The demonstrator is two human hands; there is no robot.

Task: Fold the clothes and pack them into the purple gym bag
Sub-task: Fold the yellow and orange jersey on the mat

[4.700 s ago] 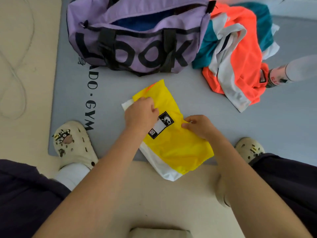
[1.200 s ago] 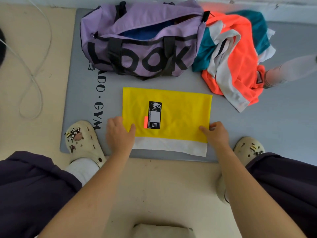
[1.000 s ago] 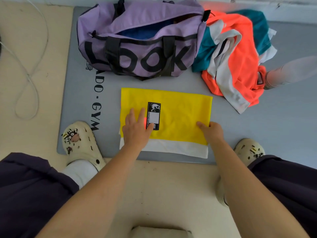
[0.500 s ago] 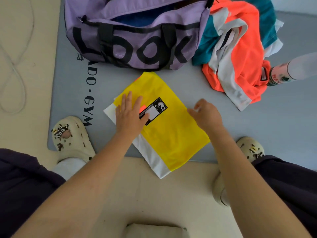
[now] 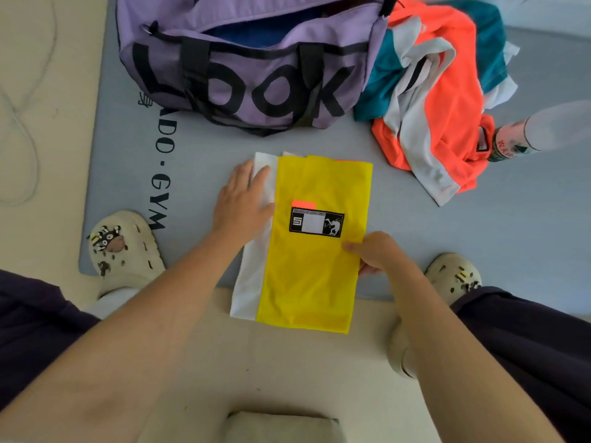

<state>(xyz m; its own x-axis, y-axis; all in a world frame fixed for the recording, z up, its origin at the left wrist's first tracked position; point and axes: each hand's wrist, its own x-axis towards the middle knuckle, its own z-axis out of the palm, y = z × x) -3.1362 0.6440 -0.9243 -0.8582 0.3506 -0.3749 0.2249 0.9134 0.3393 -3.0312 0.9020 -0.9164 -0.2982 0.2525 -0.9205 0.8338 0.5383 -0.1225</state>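
The person is folding the yellow garment point(image 5: 307, 251) on the mat point(image 5: 447, 238): left hand point(image 5: 244, 199) pressing flat, right hand point(image 5: 375, 252) pinching its edge. Next likely needs another fold before the bag point(image 5: 249, 75).

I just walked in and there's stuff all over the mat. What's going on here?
A person is folding a yellow garment with a white band on the grey mat. The left hand lies flat on the white band; the right hand pinches the right edge. The open purple gym bag sits behind it, with an unfolded orange, teal and white heap of clothes beside it.
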